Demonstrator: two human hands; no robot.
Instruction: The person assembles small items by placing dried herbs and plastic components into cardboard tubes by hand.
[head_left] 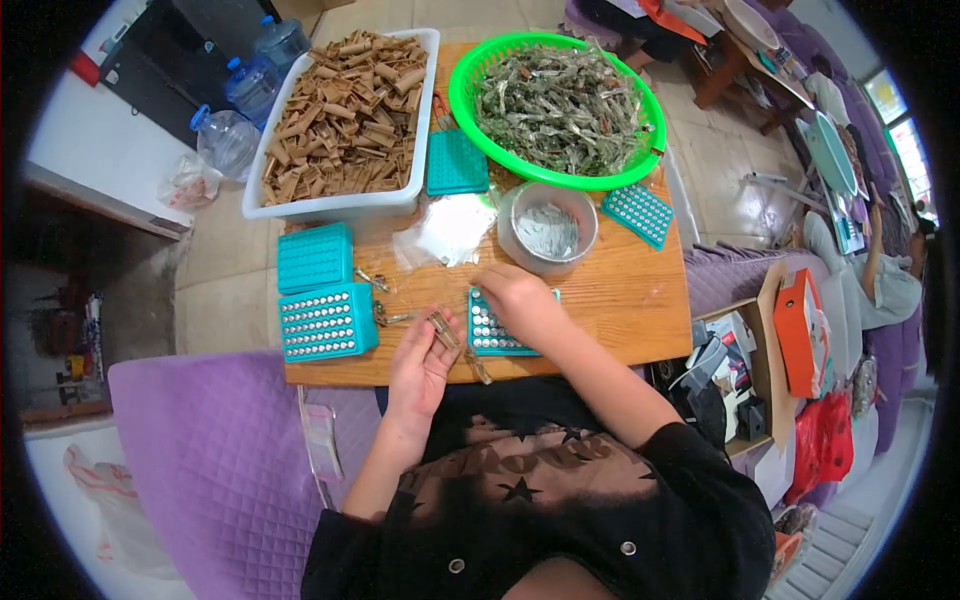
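Observation:
My left hand [422, 362] holds a small metal-and-brown part [443, 329] between its fingers at the near edge of a wooden table [620, 300]. My right hand [517, 300] rests curled over a teal tray [492, 338] filled with small round silver button cells, its fingertips at the tray's top left corner. Loose small metal pieces [376, 282] lie just left of the hands.
Two more teal trays [318, 290] sit at the left, others [457, 162] farther back. A white bin of brown tubes [345, 118], a green basket of greyish parts [560, 105] and a round clear tub [546, 230] stand behind. A purple cushion [230, 450] lies at lower left, a cardboard box [745, 370] at right.

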